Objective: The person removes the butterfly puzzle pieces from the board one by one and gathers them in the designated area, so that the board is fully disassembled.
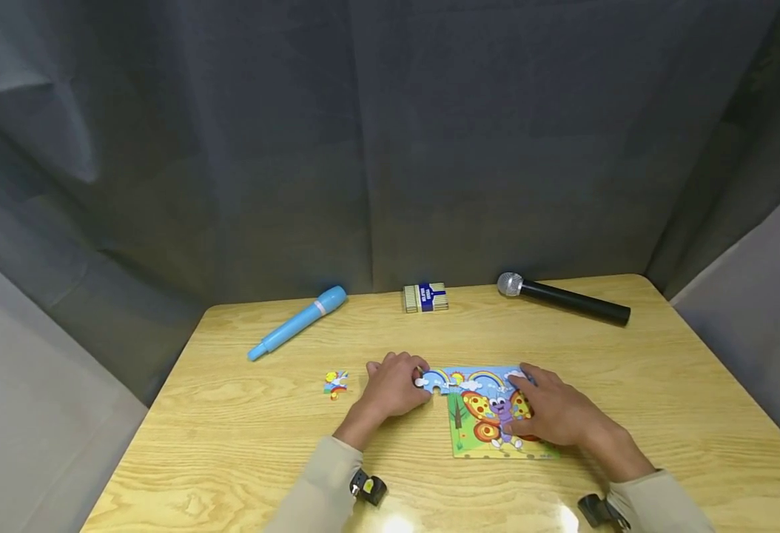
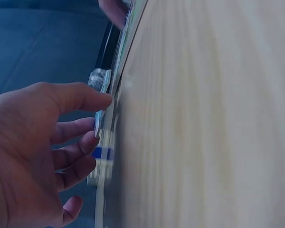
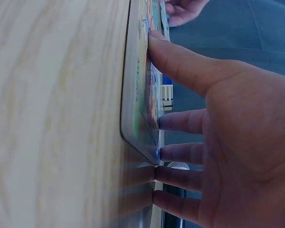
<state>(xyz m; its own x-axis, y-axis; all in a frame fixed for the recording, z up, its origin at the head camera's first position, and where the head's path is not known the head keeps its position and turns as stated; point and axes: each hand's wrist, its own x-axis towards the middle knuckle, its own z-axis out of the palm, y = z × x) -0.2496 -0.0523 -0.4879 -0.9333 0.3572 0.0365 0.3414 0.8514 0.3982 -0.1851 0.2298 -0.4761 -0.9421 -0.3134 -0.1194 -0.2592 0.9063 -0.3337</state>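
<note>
A jigsaw puzzle [image 1: 466, 438] with a butterfly and rainbow picture lies on the wooden table. At its upper left, a blue puzzle piece [image 1: 434, 379] with a rainbow and cloud juts out past the puzzle's left side. My left hand [image 1: 397, 385] pinches this piece by its left end between thumb and fingers; the left wrist view shows it edge-on and slightly tilted. My right hand [image 1: 556, 407] rests on the right part of the puzzle, thumb on the butterfly and fingers extended near the top right corner, hiding that side.
Loose puzzle pieces [image 1: 335, 382] lie left of my left hand. Along the back are a light blue microphone-shaped stick [image 1: 297, 323], a box of cotton swabs or sticks [image 1: 425, 297] and a black microphone [image 1: 573, 300]. Dark curtain [image 1: 363, 148] hangs behind the table.
</note>
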